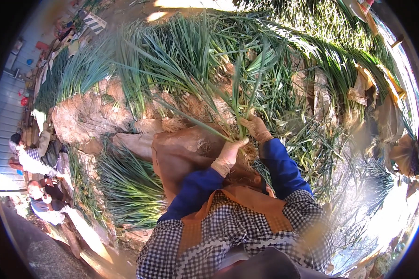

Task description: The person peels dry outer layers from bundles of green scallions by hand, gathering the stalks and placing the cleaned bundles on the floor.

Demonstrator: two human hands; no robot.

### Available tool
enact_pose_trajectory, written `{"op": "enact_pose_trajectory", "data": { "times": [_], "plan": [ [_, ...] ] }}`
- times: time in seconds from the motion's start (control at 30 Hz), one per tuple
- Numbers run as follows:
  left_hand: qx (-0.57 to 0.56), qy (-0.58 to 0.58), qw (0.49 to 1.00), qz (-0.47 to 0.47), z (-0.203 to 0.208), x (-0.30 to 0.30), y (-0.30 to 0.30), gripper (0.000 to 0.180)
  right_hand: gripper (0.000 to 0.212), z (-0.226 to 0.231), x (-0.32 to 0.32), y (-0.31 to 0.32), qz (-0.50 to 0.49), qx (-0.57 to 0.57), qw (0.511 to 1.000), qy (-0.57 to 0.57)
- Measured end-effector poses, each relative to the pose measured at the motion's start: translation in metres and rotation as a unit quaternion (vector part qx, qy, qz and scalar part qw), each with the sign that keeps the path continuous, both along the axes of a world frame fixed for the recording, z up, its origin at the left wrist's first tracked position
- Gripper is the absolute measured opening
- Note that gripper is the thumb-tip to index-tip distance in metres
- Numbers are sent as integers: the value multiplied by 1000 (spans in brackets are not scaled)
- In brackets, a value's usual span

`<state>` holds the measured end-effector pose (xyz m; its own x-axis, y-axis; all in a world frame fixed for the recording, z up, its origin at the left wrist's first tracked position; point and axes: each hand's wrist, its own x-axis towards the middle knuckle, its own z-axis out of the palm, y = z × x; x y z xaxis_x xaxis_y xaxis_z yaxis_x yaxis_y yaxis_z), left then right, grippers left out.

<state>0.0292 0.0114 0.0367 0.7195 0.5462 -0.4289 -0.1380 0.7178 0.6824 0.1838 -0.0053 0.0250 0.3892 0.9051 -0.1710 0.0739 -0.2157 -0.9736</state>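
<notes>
In front of my lap I hold a small bunch of leek-like green stalks with long flat leaves. My right hand, in a pale glove, is closed round the lower part of the stalks. My left hand, also in a pale glove, is closed lower down near the root end, its thumb toward the right hand. Stringy pale-brown roots hang just below the hands. What lies inside each fist is partly hidden. A brown apron covers my lap.
Rows of rooted bundles lie ahead and to the left, leaves pointing away. Another leafy pile lies by my left side. Loose leaves litter the right, beside plastic sheeting. Two people sit at far left.
</notes>
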Motion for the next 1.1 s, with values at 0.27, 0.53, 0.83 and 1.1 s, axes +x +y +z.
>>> {"op": "enact_pose_trajectory", "data": {
  "times": [0.27, 0.53, 0.83, 1.1],
  "plan": [
    [-86, 7, 996, 0, 11, -19, 2, 21, 31, 28, -37, -8, -25, -48, 927, 372],
    [-197, -105, 975, -12, 7, -30, 8, 27, 29, 83, -65, -31, -208, -35, 814, 542],
    [-215, -97, 970, -54, 8, -25, 8, 23, 48, 65, -49, -13, -33, -64, 902, 426],
    [-16, 26, 999, 34, -31, -8, -1, 22, 31, 26, -18, 13, 5, -49, 995, -83]
  ]
}}
